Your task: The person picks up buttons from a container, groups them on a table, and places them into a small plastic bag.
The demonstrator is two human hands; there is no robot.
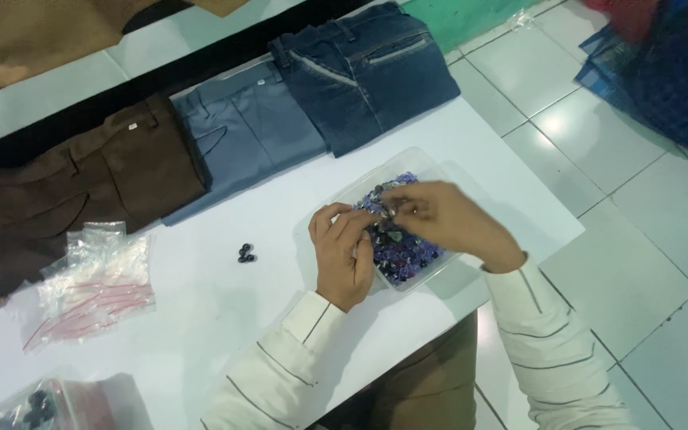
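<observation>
Head view is showing both hands over a clear tray [431, 163] of purple buttons [408, 251]: right hand [439, 219] is pinching small buttons, left hand [342, 255] is curling loosely, its hold unclear; clear bags [97, 287] are lying left.

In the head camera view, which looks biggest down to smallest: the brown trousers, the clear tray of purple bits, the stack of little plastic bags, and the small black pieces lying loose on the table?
1. Brown trousers
2. Clear tray and stack of plastic bags: these look about alike, so I won't rank them
3. Small black pieces

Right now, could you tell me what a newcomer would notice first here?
Both hands, left and right, meet over a clear tray of purple and dark buttons at the white table's right edge. Behind it lie three folded trousers: brown, grey-blue, denim.
</observation>
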